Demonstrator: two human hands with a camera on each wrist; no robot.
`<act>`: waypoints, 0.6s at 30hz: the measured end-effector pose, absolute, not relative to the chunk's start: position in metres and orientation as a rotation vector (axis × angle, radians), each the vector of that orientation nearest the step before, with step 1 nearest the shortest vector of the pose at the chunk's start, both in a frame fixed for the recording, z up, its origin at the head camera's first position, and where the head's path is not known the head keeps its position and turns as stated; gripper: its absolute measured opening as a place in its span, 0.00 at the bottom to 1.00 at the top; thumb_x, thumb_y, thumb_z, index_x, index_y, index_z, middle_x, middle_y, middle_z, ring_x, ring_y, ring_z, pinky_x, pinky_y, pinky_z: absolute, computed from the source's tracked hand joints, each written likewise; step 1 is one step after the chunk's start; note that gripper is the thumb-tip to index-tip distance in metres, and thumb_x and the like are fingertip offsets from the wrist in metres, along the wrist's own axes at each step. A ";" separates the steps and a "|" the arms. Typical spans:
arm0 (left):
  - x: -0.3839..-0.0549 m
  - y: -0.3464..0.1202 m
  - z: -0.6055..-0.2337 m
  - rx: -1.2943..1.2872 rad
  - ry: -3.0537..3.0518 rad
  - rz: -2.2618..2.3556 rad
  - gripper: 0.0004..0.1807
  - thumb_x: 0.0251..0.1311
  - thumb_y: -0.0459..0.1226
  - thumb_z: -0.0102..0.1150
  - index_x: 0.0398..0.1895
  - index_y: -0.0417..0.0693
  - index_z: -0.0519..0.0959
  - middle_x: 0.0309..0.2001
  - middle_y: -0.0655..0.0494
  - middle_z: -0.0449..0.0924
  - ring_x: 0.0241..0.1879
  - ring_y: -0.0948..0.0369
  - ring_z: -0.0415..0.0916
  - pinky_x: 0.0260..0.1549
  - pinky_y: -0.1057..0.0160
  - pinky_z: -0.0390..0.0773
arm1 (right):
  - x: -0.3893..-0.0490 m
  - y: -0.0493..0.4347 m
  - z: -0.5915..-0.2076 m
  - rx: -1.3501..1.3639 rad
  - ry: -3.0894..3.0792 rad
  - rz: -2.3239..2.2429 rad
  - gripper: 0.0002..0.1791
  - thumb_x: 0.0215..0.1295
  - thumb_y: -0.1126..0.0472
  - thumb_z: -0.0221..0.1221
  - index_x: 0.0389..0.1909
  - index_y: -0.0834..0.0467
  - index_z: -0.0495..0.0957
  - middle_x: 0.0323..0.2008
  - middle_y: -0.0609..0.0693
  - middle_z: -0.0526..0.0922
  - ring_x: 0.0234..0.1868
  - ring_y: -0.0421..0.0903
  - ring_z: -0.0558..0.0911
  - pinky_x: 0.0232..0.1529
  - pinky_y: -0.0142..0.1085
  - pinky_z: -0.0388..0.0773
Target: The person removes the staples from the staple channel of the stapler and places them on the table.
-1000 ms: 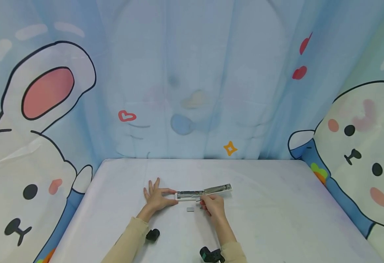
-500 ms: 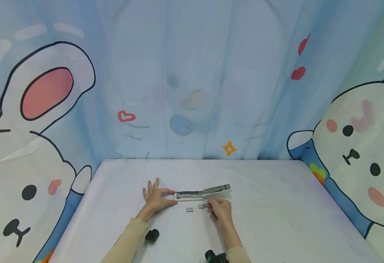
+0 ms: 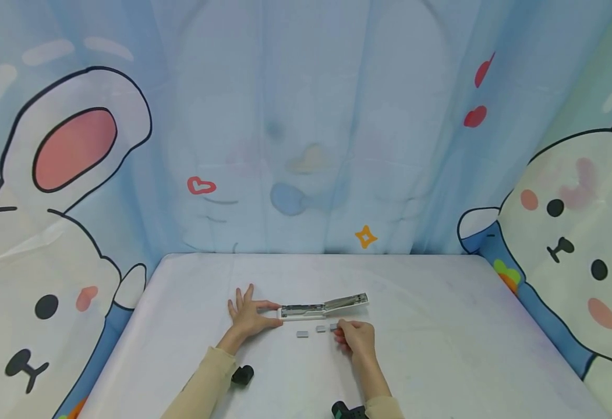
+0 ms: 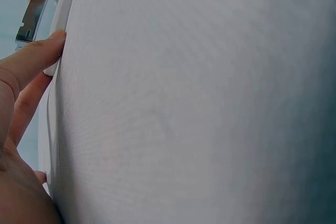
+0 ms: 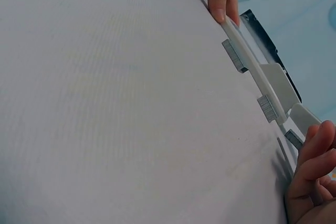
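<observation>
A white stapler lies on the table with its metal top swung back to the right. My left hand pinches its left end between thumb and index finger, the other fingers spread; the left wrist view shows this thumb on the white base. Just in front of the stapler, my right hand pinches a short strip of staples at the table. Two more grey staple strips, one longer and one shorter, lie to its left. The right wrist view shows the held strip partly behind the fingers.
A white cloth covers the table. Behind it hangs a blue curtain printed with cartoon animals. Black wrist cameras sit at the left wrist and right wrist, low over the tabletop.
My right hand has moved right, away from the stapler's base. The shorter strip now lies free on the table, and a third strip shows at the right fingertips. My left hand stays put.
</observation>
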State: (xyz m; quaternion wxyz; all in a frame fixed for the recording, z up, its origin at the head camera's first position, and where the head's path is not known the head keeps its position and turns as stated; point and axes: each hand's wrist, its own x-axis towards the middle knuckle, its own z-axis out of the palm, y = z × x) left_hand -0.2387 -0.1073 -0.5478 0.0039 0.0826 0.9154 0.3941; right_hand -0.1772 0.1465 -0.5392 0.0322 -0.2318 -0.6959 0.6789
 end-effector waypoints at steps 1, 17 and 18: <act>-0.239 -0.107 -0.548 0.260 2.868 1.238 0.18 0.41 0.49 0.79 0.38 0.59 0.89 0.76 0.34 0.44 0.74 0.32 0.25 0.64 0.31 0.23 | -0.177 0.147 -0.540 -0.714 -2.140 2.097 0.10 0.60 0.69 0.55 0.35 0.74 0.78 0.15 0.46 0.80 0.14 0.36 0.75 0.14 0.26 0.68; -0.239 -0.105 -0.545 0.252 2.872 1.221 0.18 0.41 0.49 0.79 0.39 0.60 0.89 0.76 0.35 0.44 0.74 0.33 0.25 0.65 0.31 0.24 | -0.178 0.149 -0.543 -0.705 -2.150 2.089 0.07 0.60 0.73 0.54 0.36 0.74 0.76 0.15 0.49 0.80 0.13 0.37 0.77 0.13 0.25 0.69; -0.240 -0.104 -0.544 0.257 2.874 1.226 0.18 0.41 0.48 0.79 0.39 0.59 0.89 0.76 0.35 0.45 0.74 0.33 0.25 0.64 0.31 0.24 | -0.178 0.149 -0.543 -0.702 -2.147 2.085 0.07 0.59 0.73 0.54 0.36 0.74 0.75 0.15 0.49 0.80 0.13 0.37 0.77 0.13 0.25 0.69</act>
